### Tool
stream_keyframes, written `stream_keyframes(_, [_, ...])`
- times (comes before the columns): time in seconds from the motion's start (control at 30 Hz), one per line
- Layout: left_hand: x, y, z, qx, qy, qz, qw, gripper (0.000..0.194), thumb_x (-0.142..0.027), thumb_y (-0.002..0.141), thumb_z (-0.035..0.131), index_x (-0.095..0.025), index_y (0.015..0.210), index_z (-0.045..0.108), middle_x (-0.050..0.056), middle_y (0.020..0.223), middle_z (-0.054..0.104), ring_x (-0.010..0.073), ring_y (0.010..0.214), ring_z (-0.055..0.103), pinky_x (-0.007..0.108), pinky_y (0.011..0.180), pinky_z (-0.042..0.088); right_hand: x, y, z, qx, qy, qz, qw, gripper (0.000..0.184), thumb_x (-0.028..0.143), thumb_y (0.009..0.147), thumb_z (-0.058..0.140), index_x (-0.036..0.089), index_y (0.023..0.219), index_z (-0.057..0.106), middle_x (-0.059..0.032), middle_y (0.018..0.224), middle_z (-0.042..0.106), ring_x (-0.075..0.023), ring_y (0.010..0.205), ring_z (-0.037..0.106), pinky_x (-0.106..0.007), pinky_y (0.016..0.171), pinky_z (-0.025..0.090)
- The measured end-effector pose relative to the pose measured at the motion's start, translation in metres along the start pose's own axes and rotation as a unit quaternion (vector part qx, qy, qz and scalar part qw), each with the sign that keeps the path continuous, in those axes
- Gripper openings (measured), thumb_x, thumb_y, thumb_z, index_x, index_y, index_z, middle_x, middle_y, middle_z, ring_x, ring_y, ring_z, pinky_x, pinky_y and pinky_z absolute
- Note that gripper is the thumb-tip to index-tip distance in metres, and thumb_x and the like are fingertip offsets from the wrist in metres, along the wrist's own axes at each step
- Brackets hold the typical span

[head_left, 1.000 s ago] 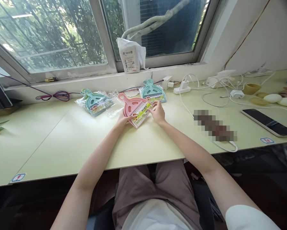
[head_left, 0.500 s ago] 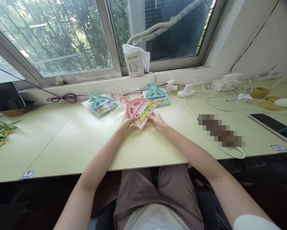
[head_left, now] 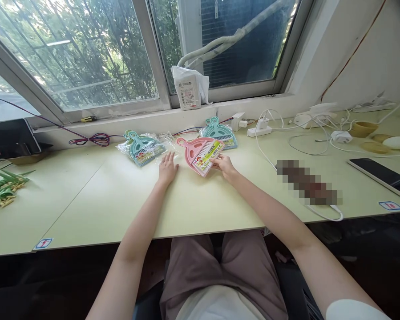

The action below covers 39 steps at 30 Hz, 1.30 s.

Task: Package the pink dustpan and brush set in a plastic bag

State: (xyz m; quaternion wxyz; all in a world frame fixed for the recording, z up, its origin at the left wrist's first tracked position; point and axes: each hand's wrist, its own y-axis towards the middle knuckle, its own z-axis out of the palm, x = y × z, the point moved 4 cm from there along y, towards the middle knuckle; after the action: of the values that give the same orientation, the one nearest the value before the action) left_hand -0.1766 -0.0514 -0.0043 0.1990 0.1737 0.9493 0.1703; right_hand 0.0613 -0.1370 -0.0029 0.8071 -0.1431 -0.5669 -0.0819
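Observation:
A pink mini dustpan [head_left: 189,155] with a white-bristled brush and a yellow-green label sits tilted in front of me. My right hand [head_left: 224,166] grips its lower right edge, fingers partly behind it. My left hand [head_left: 168,170] is apart from the dustpan, fingers stretched forward low over the table, beside a crumpled clear plastic bag [head_left: 169,143]. Whether the fingertips touch that bag I cannot tell. Farther left lies a teal dustpan set [head_left: 143,149] in clear wrapping. Behind the pink one, another teal dustpan set [head_left: 217,131] is partly covered by it.
A wrapped box [head_left: 189,92] stands on the windowsill. White power strips [head_left: 260,130] and tangled cables run along the back right. A phone [head_left: 383,175] and a blurred-out object [head_left: 308,182] lie to the right. Green plant pieces [head_left: 2,189] and a dark screen [head_left: 11,138] are at left.
My left hand has let go of the pink dustpan and moved left onto the table area by the clear bag. The dustpan, still in my right hand, has shifted slightly right.

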Motion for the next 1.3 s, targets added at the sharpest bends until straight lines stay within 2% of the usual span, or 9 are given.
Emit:
stream_keyframes(0.1, [0.007,0.001,0.000,0.061,0.075,0.014,0.995,0.041,-0.022,0.093,0.040,-0.022,0.129,0.060,0.010,0.131,0.062,0.0278,0.123,0.053,0.042,0.104,0.038,0.000,0.003,-0.003,-0.006,-0.007,-0.003,1.000,0.014,0.001,0.081,0.062,0.013,0.089,0.064,-0.0052,0.086,0.075,-0.0131,0.068,0.070,-0.025,0.068,0.060])
stream_keyframes(0.27, [0.013,0.006,-0.017,0.054,0.156,-0.041,0.985,0.035,-0.010,0.085,0.039,-0.017,0.089,0.074,0.013,0.096,0.072,0.0265,0.095,0.065,0.042,0.097,0.039,-0.002,0.008,-0.006,-0.004,-0.016,-0.002,1.000,0.015,0.000,0.080,0.062,0.012,0.089,0.064,-0.0057,0.083,0.075,-0.0139,0.065,0.070,-0.027,0.068,0.060])
stream_keyframes(0.4, [0.013,0.004,-0.027,-0.014,0.166,-0.086,0.982,0.038,-0.015,0.090,0.034,-0.011,0.106,0.068,0.019,0.096,0.069,0.0322,0.102,0.061,0.048,0.096,0.039,-0.005,0.008,-0.005,0.002,-0.029,0.008,1.000,0.016,0.001,0.079,0.063,0.011,0.091,0.065,-0.0061,0.084,0.075,-0.0137,0.064,0.069,-0.026,0.065,0.059])
stream_keyframes(0.5, [0.004,0.001,-0.018,-0.034,0.110,0.005,0.993,0.044,-0.023,0.090,0.041,-0.016,0.129,0.058,0.019,0.127,0.059,0.0345,0.125,0.048,0.048,0.101,0.038,-0.004,0.005,-0.002,0.009,-0.032,0.005,0.999,0.016,0.001,0.079,0.064,0.012,0.090,0.064,-0.0065,0.087,0.075,-0.0134,0.065,0.069,-0.025,0.063,0.059])
stream_keyframes(0.63, [-0.009,-0.002,0.001,0.098,0.019,0.160,0.982,0.056,-0.006,0.078,0.040,-0.023,0.127,0.061,0.007,0.140,0.055,0.0253,0.129,0.048,0.041,0.107,0.036,-0.001,0.000,0.001,0.017,-0.027,0.001,0.999,0.015,0.000,0.079,0.064,0.012,0.089,0.065,-0.0065,0.088,0.075,-0.0132,0.065,0.069,-0.027,0.069,0.060])
stream_keyframes(0.77, [-0.009,0.002,-0.007,0.087,-0.009,0.141,0.986,0.049,-0.001,0.074,0.036,-0.021,0.104,0.070,0.005,0.098,0.074,0.0219,0.099,0.063,0.038,0.101,0.039,0.000,-0.002,0.002,0.009,-0.033,0.009,0.999,0.015,-0.001,0.079,0.064,0.013,0.084,0.065,-0.0061,0.086,0.075,-0.0144,0.066,0.069,-0.030,0.070,0.061])
stream_keyframes(0.9, [-0.006,0.002,-0.018,0.027,0.047,0.063,0.997,0.040,-0.007,0.082,0.035,-0.020,0.096,0.069,0.006,0.067,0.066,0.0247,0.077,0.064,0.040,0.092,0.041,-0.003,0.000,0.001,0.008,-0.036,0.018,0.999,0.015,-0.001,0.078,0.064,0.013,0.084,0.065,-0.0061,0.086,0.075,-0.0150,0.066,0.069,-0.030,0.068,0.062])
stream_keyframes(1.1, [-0.003,-0.002,-0.020,-0.037,0.072,0.004,0.997,0.033,-0.025,0.082,0.052,-0.020,0.113,0.063,0.014,0.108,0.065,0.0327,0.112,0.054,0.045,0.095,0.040,-0.006,0.000,0.003,0.022,-0.038,0.022,0.999,0.015,-0.002,0.079,0.063,0.011,0.087,0.066,-0.0071,0.086,0.075,-0.0148,0.066,0.070,-0.030,0.069,0.061])
stream_keyframes(1.3, [-0.001,-0.002,-0.007,0.064,0.039,0.001,0.997,0.030,-0.029,0.086,0.050,-0.025,0.110,0.069,0.011,0.129,0.057,0.0321,0.120,0.050,0.047,0.099,0.042,-0.005,-0.002,0.007,0.025,-0.035,0.018,0.999,0.015,-0.002,0.079,0.063,0.012,0.084,0.066,-0.0066,0.087,0.075,-0.0147,0.067,0.069,-0.031,0.071,0.062])
